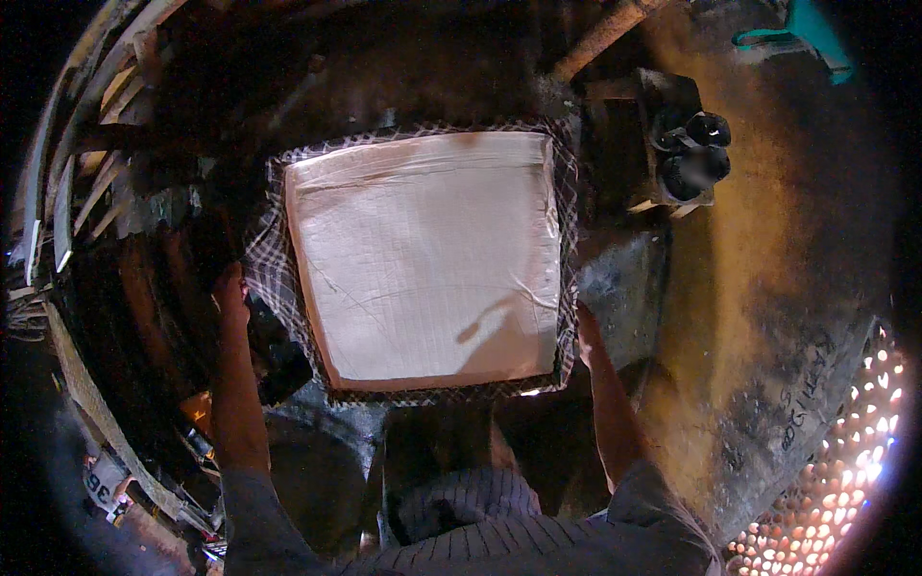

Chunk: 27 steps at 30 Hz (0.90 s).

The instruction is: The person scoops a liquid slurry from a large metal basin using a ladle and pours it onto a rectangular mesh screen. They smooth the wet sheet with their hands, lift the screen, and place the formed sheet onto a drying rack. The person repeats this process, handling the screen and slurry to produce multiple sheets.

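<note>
In front of me lies a large, square white slab with a smooth surface and some creases. A thin brownish rim runs round it, and a dark shadow falls across its lower right part. Dark-and-white checked cloth borders the slab on all sides and is pulled out to a point on the left. At that point my left hand is closed on the cloth. Beside the slab's right edge is my right hand, its fingers mostly hidden behind the edge.
Dark round objects sit on a box-like stand at the upper right. A brown pole slants above. Wooden slats line the left side. A stained yellowish wall and a perforated panel are on the right; something teal hangs above.
</note>
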### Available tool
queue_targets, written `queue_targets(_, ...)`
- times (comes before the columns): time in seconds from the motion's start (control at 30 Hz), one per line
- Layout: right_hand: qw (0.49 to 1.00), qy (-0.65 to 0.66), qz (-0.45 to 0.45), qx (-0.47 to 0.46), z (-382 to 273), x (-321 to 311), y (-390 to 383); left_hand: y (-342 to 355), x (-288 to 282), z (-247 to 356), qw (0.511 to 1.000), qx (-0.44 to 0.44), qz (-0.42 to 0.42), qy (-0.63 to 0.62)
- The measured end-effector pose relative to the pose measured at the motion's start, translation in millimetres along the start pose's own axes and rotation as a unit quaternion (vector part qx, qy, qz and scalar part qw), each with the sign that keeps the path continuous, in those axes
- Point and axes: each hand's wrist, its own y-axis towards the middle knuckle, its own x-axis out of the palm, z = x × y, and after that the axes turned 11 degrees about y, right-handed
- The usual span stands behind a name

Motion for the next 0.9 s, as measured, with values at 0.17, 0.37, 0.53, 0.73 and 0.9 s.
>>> queue_targets(0.17, 0.979, -0.203, -0.008, -0.034, -47.6, -46.8, -51.0, -83.2, 27.0, -107.5, 0.983, -0.169, -0.067, 0.036)
queue_targets(0.37, 0.989, 0.118, 0.079, -0.045, -7.2, -85.5, -44.2, -150.6, 17.1, -216.8, 0.959, 0.034, -0.209, 0.186)
queue_targets(0.53, 0.938, -0.335, 0.061, -0.066, 77.7, -126.8, -46.0, -182.1, -29.7, -145.1, 0.980, -0.112, -0.120, 0.113)
queue_targets(0.73, 0.883, -0.417, 0.193, -0.092, 72.0, -110.1, -98.1, -190.2, -37.2, -170.9, 0.997, -0.071, -0.006, -0.018)
queue_targets(0.9, 0.967, -0.239, 0.083, 0.020, 140.7, -66.3, -153.3, -249.1, 24.1, -270.1, 0.984, -0.048, -0.138, 0.101)
